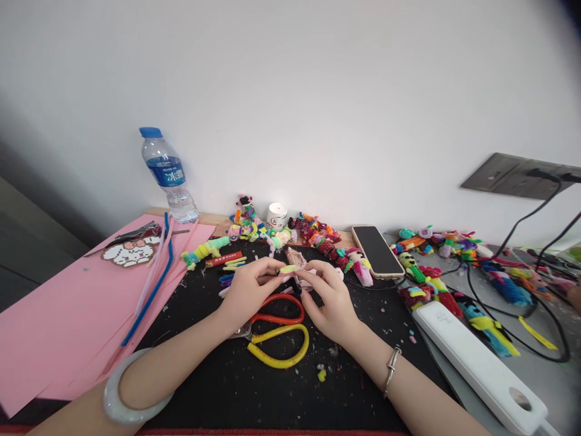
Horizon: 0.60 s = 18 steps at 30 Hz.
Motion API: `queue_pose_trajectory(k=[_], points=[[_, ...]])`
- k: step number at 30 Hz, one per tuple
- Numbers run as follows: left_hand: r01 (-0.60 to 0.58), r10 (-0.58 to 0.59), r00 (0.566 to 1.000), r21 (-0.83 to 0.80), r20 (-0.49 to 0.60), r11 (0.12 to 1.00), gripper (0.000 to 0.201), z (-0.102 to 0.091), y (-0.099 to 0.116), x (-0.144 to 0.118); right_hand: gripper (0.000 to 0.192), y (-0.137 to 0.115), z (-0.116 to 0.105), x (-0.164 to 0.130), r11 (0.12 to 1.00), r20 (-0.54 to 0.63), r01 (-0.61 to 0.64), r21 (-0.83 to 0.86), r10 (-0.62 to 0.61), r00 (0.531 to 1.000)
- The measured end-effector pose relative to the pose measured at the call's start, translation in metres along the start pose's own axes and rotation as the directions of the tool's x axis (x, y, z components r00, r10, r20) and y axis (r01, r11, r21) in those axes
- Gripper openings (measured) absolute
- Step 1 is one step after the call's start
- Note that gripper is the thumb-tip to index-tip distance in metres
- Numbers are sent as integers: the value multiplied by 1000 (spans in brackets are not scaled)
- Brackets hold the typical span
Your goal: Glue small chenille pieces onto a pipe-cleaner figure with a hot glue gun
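My left hand (249, 287) is closed in a pinch on a short yellow fuzzy piece, which looks like pipe cleaner (288, 269). From the other side, my right hand (330, 297) has its fingertips closed at the same piece. Pale pink and black bits show beneath the right fingers; whether they are joined to the yellow piece I cannot tell. Just below the hands lie large scissors with one red handle (285, 318) and one yellow handle (284, 364). Behind the fingertips is a fuzzy brownish-pink piece (296, 257). Short coloured pipe-cleaner lengths (227, 280) lie beside my left hand.
A black mat (336, 393) with fluff scraps lies under my arms. Pink sheets (59, 321) and a water bottle (167, 175) are left. A white paper cup (276, 215) stands behind. Rightward are a phone (376, 251), pipe-cleaner dolls (485, 327), a white device (476, 363) and cables.
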State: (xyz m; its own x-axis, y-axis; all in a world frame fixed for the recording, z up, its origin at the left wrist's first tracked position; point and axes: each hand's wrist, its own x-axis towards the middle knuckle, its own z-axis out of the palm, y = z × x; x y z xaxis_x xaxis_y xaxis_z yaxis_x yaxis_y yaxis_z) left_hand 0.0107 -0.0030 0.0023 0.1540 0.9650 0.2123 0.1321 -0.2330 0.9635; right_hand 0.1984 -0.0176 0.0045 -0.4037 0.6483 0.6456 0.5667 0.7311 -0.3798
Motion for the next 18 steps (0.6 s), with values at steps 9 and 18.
queue_pose_trajectory(k=[9,18], points=[[22,-22,1000,-16,-12,1000,19,1,0,0,36,-1,0,1,1000,70,-25,18,24,997],[1,-1,1000,-14,-8,1000,18,0,-2,0,42,-3,-1,0,1000,42,24,15,-25,999]])
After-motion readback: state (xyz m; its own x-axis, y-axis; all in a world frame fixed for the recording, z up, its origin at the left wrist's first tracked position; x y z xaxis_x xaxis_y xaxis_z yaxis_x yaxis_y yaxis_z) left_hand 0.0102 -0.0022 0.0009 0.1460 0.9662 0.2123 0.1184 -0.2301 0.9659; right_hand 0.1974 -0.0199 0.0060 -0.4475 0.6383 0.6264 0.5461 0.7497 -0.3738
